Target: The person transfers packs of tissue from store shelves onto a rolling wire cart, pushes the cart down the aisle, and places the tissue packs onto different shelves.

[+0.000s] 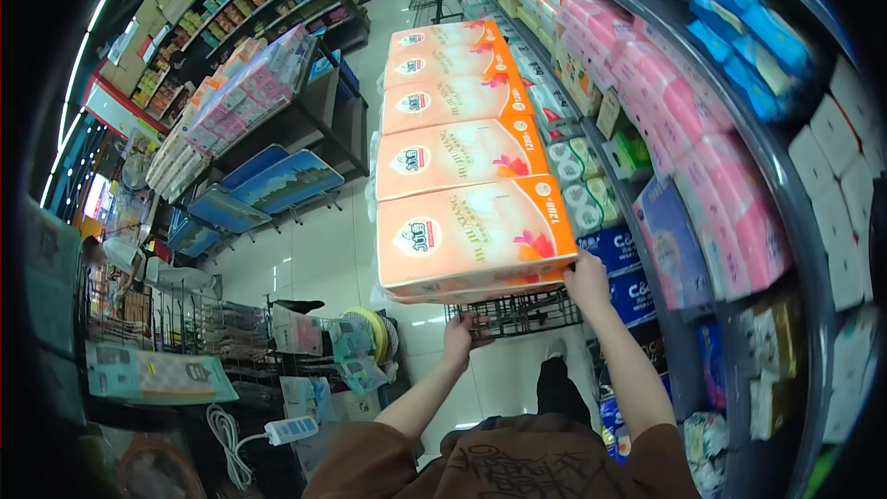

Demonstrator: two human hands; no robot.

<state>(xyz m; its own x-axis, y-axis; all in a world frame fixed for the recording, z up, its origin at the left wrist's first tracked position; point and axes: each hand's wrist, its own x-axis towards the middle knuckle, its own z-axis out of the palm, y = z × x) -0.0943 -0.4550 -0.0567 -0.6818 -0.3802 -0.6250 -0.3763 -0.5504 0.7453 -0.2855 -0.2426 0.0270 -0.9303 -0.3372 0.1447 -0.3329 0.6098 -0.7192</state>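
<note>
A row of orange-and-white tissue packs [462,231] lies on a black wire rack [522,316] in front of me, running away up the aisle. My left hand [459,340] is closed around the near left part of the wire rack, below the packs. At the near right corner of the closest pack is my right hand [587,279], with its fingers bent against the pack's edge. The fingertips of that hand are partly hidden.
Curved shelving [739,120] on the right holds pink tissue packs [637,74] and blue packs [753,46]. To the left stand a dark display table [314,115], blue picture boards [286,183] and a wire stand with hanging goods. A white power strip [291,430] is at lower left.
</note>
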